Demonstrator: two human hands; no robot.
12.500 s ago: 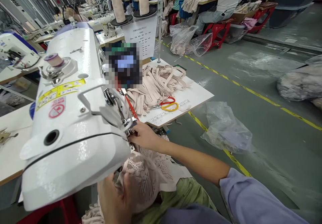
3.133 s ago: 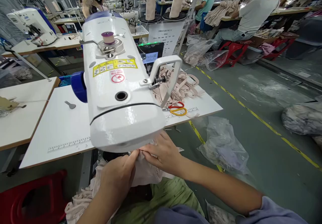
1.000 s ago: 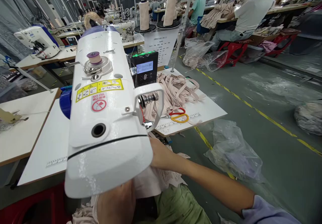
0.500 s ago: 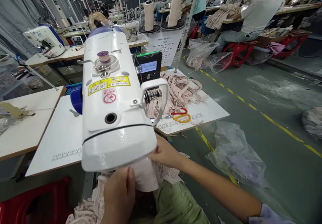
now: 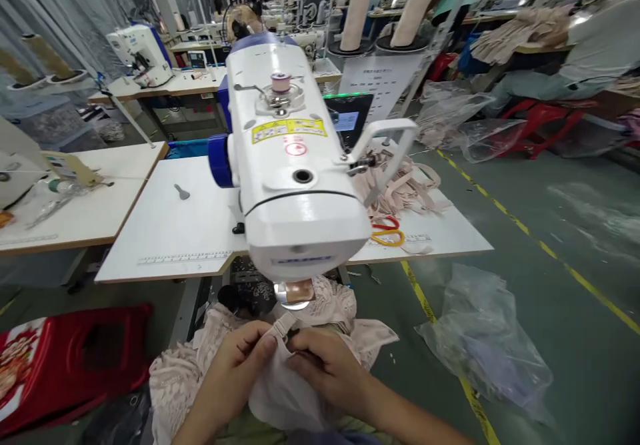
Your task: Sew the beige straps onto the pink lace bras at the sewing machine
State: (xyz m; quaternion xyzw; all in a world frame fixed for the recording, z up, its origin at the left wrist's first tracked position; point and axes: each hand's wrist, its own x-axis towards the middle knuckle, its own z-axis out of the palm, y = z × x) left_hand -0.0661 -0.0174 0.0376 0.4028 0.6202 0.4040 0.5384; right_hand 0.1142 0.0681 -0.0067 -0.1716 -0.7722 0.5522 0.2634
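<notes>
My left hand pinches the edge of a pale pink bra near a short strap end, with the thumb on top. On its other side my right hand has its fingers curled on the same edge, close to the left. The smooth cup-like part hangs below both hands over my lap. Just beyond my fingers stands the head of a white sewing machine, its needle area hidden under the front cover. More pale pink lace pieces lie bunched at the left and beneath the machine.
Tangled pale pink straps and scissors with red and orange handles lie on the white table, right of the machine. A red stool stands at the left. A clear plastic bag lies on the floor at the right.
Both hands have come back from under the machine head towards my lap, bringing the bra with them. They are now close together on its edge. The view has shifted left.
</notes>
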